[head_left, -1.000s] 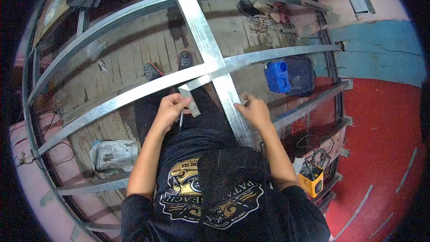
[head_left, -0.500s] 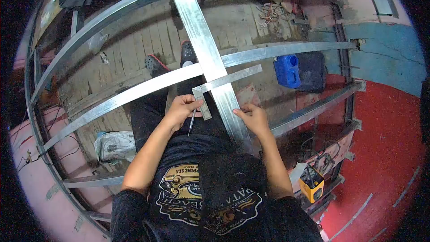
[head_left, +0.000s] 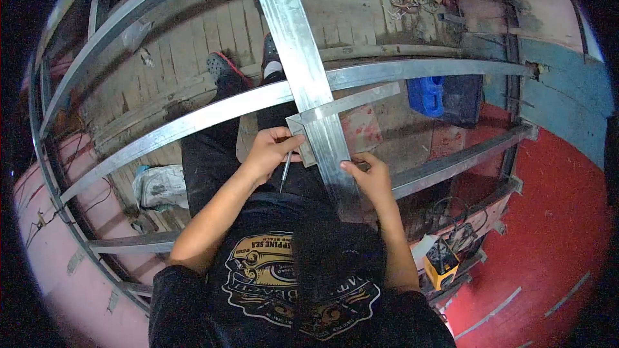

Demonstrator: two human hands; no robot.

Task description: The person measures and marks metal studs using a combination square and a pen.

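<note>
My left hand is closed on the stock of a metal try square. A slim pen-like tool also sticks out downward from its fingers; its exact kind I cannot make out. The square's blade lies across a shiny metal bar, and its stock runs along the bar's left side. My right hand pinches the bar's right edge near its lower end, thumb on top. The bar slopes from the top of the view toward my lap, over a crosswise metal beam.
Metal frame beams surround me, one at the right. Beyond the crossbeam stands a blue jug beside a dark box. A yellow-and-black device sits at lower right, a whitish bag at left. Coiled cord lies on the planks.
The try square has shifted right against the bar, its stock now closer to the bar's left side. My left hand moved with it. The whole view has also shifted slightly.
</note>
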